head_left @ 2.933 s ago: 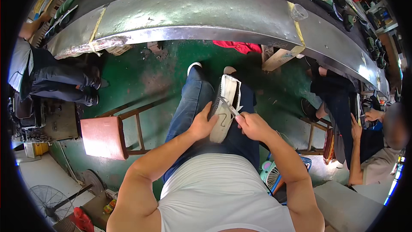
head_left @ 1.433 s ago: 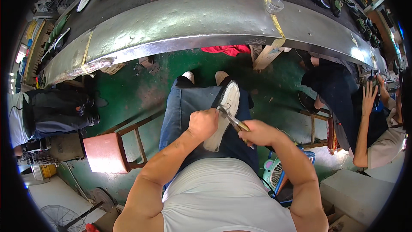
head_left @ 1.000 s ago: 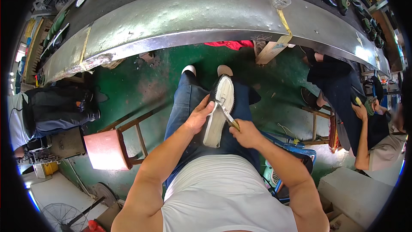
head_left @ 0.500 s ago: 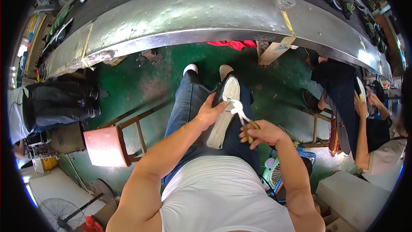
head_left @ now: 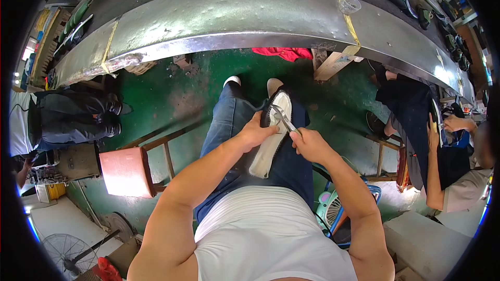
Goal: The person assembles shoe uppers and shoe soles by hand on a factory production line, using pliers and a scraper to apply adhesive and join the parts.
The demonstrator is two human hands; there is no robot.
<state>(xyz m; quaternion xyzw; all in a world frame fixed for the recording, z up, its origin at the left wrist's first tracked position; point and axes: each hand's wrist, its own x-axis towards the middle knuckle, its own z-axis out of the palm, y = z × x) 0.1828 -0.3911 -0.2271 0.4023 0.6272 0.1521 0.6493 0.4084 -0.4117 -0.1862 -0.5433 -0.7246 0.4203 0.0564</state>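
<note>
An upturned shoe (head_left: 263, 157) lies lengthwise over my thighs, its pale whitish underside facing up and a dark edge showing around the far end. My left hand (head_left: 256, 132) grips its left side near the middle, thumb lying on the underside. In my right hand (head_left: 310, 144) are metal pincers (head_left: 284, 118), fingers closed around the handles. The pincers' head rests over the pale underside toward the far end, beyond my left thumb. Whether the jaws pinch any material is too small to tell.
A metal-edged bench (head_left: 224, 15) curves across ahead, with a clear plastic cup (head_left: 349, 3) and shoes on it. A padded stool (head_left: 125, 171) stands at left, a small green fan (head_left: 329, 207) at right. A co-worker (head_left: 453, 171) sits right; another person (head_left: 73, 119) is at left.
My right hand has gone from a loose hold with spread fingers to a closed grip on the pincers. Their head has moved farther up the shoe. My left hand stays on the shoe.
</note>
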